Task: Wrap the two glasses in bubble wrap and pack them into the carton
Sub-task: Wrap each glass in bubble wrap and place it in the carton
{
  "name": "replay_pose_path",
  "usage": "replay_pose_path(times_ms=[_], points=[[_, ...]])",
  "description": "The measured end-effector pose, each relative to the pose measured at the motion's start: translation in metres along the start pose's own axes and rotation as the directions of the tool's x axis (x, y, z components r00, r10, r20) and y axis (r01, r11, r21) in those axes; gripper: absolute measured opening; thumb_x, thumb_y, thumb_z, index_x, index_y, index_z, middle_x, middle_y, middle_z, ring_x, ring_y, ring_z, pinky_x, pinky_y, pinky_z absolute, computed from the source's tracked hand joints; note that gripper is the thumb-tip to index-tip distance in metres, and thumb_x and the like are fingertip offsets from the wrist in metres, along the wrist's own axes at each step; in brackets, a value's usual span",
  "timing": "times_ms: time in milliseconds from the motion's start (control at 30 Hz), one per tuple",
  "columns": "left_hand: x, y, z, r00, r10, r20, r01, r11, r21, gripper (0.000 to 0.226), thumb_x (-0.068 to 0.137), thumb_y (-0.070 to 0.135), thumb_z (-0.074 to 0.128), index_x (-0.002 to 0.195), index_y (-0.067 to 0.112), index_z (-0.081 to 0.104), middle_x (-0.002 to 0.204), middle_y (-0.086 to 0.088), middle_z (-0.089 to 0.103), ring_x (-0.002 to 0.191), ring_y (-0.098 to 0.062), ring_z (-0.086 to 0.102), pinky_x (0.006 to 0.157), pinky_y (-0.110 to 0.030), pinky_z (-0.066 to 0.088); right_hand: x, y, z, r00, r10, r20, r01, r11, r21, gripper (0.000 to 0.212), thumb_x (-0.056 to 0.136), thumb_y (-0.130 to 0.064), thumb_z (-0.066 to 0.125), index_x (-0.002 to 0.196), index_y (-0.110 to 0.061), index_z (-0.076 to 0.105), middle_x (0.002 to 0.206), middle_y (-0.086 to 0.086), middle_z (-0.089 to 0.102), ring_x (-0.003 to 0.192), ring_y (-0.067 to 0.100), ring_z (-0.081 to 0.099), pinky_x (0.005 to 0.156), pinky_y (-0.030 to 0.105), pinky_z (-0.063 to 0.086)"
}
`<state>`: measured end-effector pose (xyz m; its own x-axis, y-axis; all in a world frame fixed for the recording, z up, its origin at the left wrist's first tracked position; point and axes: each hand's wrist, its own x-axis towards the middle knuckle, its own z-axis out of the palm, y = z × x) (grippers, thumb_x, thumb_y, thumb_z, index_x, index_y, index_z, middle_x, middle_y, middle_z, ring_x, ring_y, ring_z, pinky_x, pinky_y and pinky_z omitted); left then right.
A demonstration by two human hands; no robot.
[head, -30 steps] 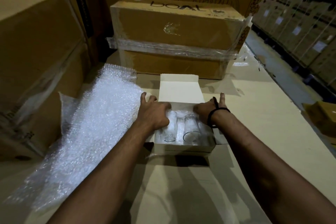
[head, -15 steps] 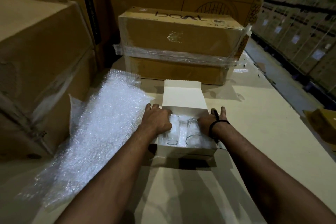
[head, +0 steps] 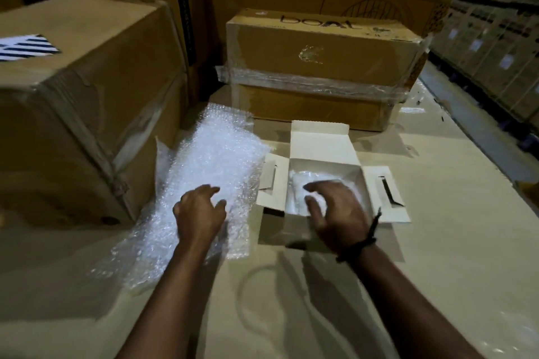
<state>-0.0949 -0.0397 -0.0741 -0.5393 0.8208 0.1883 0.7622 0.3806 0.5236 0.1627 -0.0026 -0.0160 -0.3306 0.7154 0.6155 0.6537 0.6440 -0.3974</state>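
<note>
Left grip now over bubble wrap, glasses beneath right grip

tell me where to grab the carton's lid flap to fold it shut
Pinch the lid flap at its far free edge, by the tuck tab, reaching over the carton from above. It hinges on the back wall and lies open, leaning away, so pulling that edge toward you should close it. The side flaps are spread outward and probably fold in first.

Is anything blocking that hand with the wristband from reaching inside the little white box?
Nothing visible. The carton has its lid and side flaps folded open, and the right hand hovers over the white bundle inside.
</note>
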Motion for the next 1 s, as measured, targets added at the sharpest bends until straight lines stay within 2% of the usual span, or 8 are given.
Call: replay_pose_path(times_ms=[100,167,333,467,633,700,867,1000], points=[[-0.012,-0.022,0.008,0.986,-0.006,0.166,-0.03,0.976,0.217,0.047,0.084,0.049,0.063,0.127,0.031,0.061,0.141,0.001,0.053,0.129,-0.025,0.046,0.102,-0.043,0.033,-0.035,-0.034,0.045,0.994,-0.099,0.037,0.094,0.99,0.109,0.018,0.079,-0.013,0.052,0.085,-0.009,0.068,0.081,0.007,0.067,0.073,0.025,0.061,0.064,0.033,0.049],[-0.015,-0.024,0.007,0.988,0.022,0.155,-0.06,0.967,0.248,0.044,0.087,0.051,0.059,0.126,0.032,0.061,0.141,0.003,0.052,0.129,-0.024,0.045,0.101,-0.042,0.032,-0.055,-0.046,0.077,0.982,-0.069,0.177,0.048,0.991,0.124,0.024,0.08,-0.019,0.05,0.092,-0.01,0.068,0.089,0.007,0.067,0.083,0.024,0.062,0.07,0.032,0.051],[-0.008,-0.023,-0.004,0.995,0.002,0.104,-0.022,0.981,0.193,0.027,0.093,0.033,0.056,0.115,0.03,0.07,0.127,0.006,0.063,0.119,-0.024,0.054,0.096,-0.039,0.035,-0.077,-0.05,0.113,0.888,0.067,0.455,-0.02,0.994,-0.107,0.052,0.084,-0.043,0.045,0.12,-0.01,0.064,0.123,0.01,0.064,0.113,0.027,0.06,0.097,0.041,0.049],[-0.002,-0.026,-0.009,1.0,-0.007,0.019,0.005,0.996,0.093,0.018,0.092,0.026,0.058,0.097,0.025,0.075,0.104,0.001,0.073,0.104,-0.029,0.06,0.084,-0.038,0.038,-0.076,-0.049,0.115,0.888,0.101,0.448,-0.034,0.987,-0.155,0.051,0.085,-0.046,0.044,0.121,-0.014,0.064,0.126,0.008,0.062,0.116,0.026,0.059,0.102,0.041,0.041],[0.001,-0.02,-0.022,0.98,-0.011,-0.196,-0.016,0.991,-0.132,0.016,0.09,0.027,0.063,0.095,0.018,0.076,0.105,-0.008,0.069,0.099,-0.035,0.059,0.084,-0.044,0.047,-0.075,-0.05,0.116,0.886,0.119,0.448,-0.052,0.986,-0.159,0.049,0.084,-0.044,0.046,0.116,-0.014,0.066,0.122,0.007,0.065,0.112,0.025,0.061,0.099,0.04,0.045],[-0.002,-0.021,-0.029,0.99,0.051,-0.132,-0.067,0.991,-0.118,0.019,0.087,0.037,0.067,0.093,0.021,0.076,0.1,-0.005,0.069,0.094,-0.032,0.061,0.08,-0.041,0.048,-0.076,-0.05,0.117,0.895,0.112,0.431,-0.048,0.987,-0.155,0.048,0.083,-0.043,0.047,0.115,-0.013,0.067,0.12,0.008,0.066,0.111,0.025,0.062,0.097,0.04,0.046],[-0.02,-0.037,-0.036,0.927,0.162,0.338,-0.224,0.962,0.156,0.042,0.068,0.064,0.073,0.098,0.034,0.073,0.104,0.008,0.067,0.109,-0.021,0.055,0.088,-0.037,0.037,-0.074,-0.049,0.119,0.891,0.122,0.437,-0.034,0.979,-0.203,0.052,0.083,-0.045,0.042,0.116,-0.014,0.067,0.121,0.007,0.066,0.111,0.025,0.062,0.096,0.041,0.047],[-0.029,-0.049,-0.033,0.959,0.152,0.238,-0.16,0.987,0.011,0.011,0.085,0.037,0.064,0.087,0.03,0.072,0.093,0.007,0.072,0.097,-0.022,0.063,0.082,-0.035,0.044,-0.074,-0.049,0.12,0.865,0.139,0.482,-0.052,0.981,-0.189,0.061,0.087,-0.05,0.032,0.135,-0.017,0.053,0.142,0.005,0.049,0.133,0.023,0.043,0.112,0.036,0.028]])
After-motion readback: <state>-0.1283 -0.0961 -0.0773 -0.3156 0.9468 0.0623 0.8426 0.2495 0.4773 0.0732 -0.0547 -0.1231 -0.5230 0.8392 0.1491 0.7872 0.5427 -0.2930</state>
